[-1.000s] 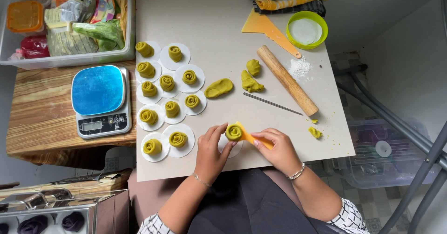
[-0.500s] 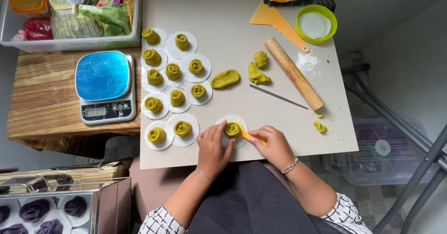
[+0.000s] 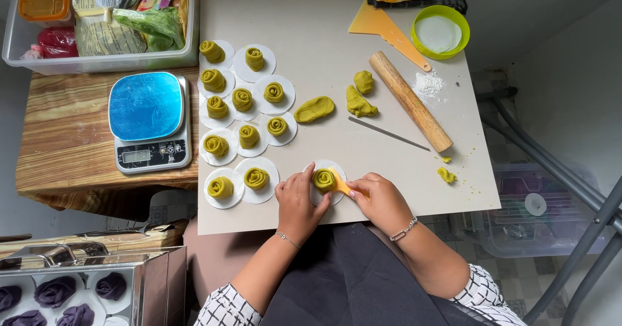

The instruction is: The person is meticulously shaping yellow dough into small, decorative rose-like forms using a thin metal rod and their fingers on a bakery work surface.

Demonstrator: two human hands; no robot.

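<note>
Fingertips of the left hand [image 3: 299, 199] press against the left side of a green dough rose [image 3: 324, 179], steadying it on its white paper round [image 3: 337, 196], while the right hand [image 3: 382, 201] pinches a small orange scraper [image 3: 341, 186] whose tip meets the rose's right edge. Both hands are closed on what they hold, the left only touching, the right clamped on the tool.

Compared with half a second ago, the hands and rose sit in much the same spot at the near edge of the board [image 3: 389, 170]; the scraper stays at the rose's side, and the shift in framing is mostly the camera's.

The rose stands upright, its spiral facing up. The scraper's long axis runs from the right hand up and left toward the rose.

Both forearms come in from the near edge and converge on the rose, wrists low, a bracelet on each.

Left of the hands lie more dough roses on paper rounds [image 3: 240, 118]; farther off are loose dough lumps [image 3: 337, 102], a thin metal rod [image 3: 389, 133], a wooden rolling pin [image 3: 410, 100] and a blue kitchen scale [image 3: 148, 122].
</note>
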